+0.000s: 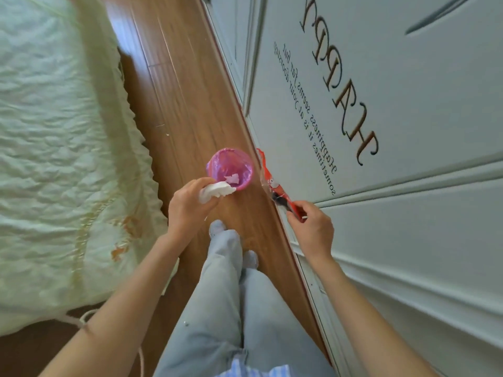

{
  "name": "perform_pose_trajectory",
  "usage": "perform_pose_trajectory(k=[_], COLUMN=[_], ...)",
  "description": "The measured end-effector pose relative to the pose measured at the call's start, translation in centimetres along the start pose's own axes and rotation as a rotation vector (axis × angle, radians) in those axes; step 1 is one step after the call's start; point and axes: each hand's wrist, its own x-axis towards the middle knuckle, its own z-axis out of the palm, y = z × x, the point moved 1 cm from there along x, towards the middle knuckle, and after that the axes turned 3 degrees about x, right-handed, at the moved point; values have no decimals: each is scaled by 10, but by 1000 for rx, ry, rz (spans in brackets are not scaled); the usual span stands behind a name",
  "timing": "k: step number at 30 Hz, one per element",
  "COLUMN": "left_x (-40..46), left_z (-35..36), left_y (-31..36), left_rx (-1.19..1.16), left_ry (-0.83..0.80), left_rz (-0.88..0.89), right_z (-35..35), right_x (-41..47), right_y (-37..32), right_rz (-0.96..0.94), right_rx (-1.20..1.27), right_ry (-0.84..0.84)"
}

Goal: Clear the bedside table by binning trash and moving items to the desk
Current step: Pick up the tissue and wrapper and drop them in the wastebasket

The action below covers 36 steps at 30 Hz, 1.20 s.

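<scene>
My left hand curls its fingers around a crumpled white tissue, holding it at the near rim of a small round bin lined with a pink plastic bag; the bin stands on the brown wood-plank floor, close to the pale panelled wall with dark lettering on it; a scrap of white paper already lies inside the liner; my right hand pinches the lower end of a long red and clear plastic wrapper, which stretches up and away from my fingers, just to the right of the bin, along the foot of the wall; my light grey trouser legs and grey socks show below; the bed with its pale green quilted cover lies to my left.
</scene>
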Motion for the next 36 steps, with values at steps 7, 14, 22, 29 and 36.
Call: perform_pose_trajectory(k=[7, 14, 22, 29, 36], left_x=[72, 143, 198, 226, 251], left_z=[46, 117, 229, 325, 392], left_y=[-42, -109, -170, -223, -257], left_rx=[-69, -73, -106, -57, 37], left_ry=[-34, -56, -131, -178, -223], left_rz=[-139, -237, -390, -539, -604], right_z=[73, 158, 252, 322, 367], right_x=[73, 134, 199, 249, 284], right_y=[-13, 7, 56, 117, 160], right_rz=[5, 55, 192, 282, 372], right_rx=[-3, 5, 27, 19, -5], right_ry=[-58, -43, -48, -81, -108])
